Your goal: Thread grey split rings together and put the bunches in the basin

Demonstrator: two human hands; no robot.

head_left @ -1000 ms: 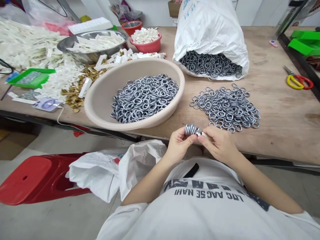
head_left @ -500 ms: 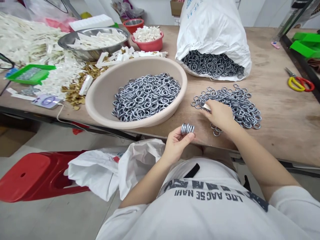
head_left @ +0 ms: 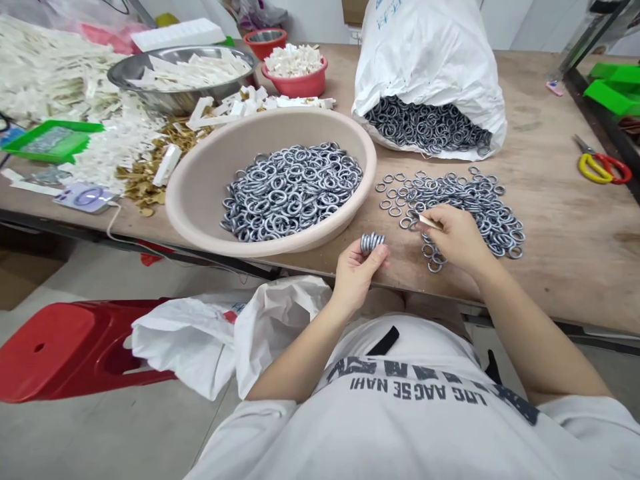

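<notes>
Left hand (head_left: 356,279) and right hand (head_left: 457,237) at the front edge of the wooden table (head_left: 565,267)

The left hand curls, thumb and fingers closed around a short stack of grey metal rings (head_left: 373,243) standing side by side on edge, just above the table's front edge. The right hand pinches a flat pale strip (head_left: 430,223) between thumb and forefinger, its fingertips low over the loose rings (head_left: 465,207), a smooth, round scatter lying flat and overlapping on the grainy wood. The hands are near each other, with a narrow stretch of wood between them.

To the left, a wide beige basin (head_left: 345,167) holds a heap of matching rings (head_left: 290,193), its thick rounded rim just beside the left hand. Toward the back edge, a slumped white sack (head_left: 430,47) lies open, spilling more rings (head_left: 427,127). Wood shows between the loose rings and the yellow-and-red scissors (head_left: 603,168) near the right edge.

Along the back left stand a steel bowl (head_left: 120,80) and a red bowl (head_left: 300,87), both filled with white pieces. Pale scraps and brown flakes (head_left: 145,177) pile toward the left edge. A white plastic bag (head_left: 200,347) and a red stool (head_left: 65,350) sit below the front edge.
</notes>
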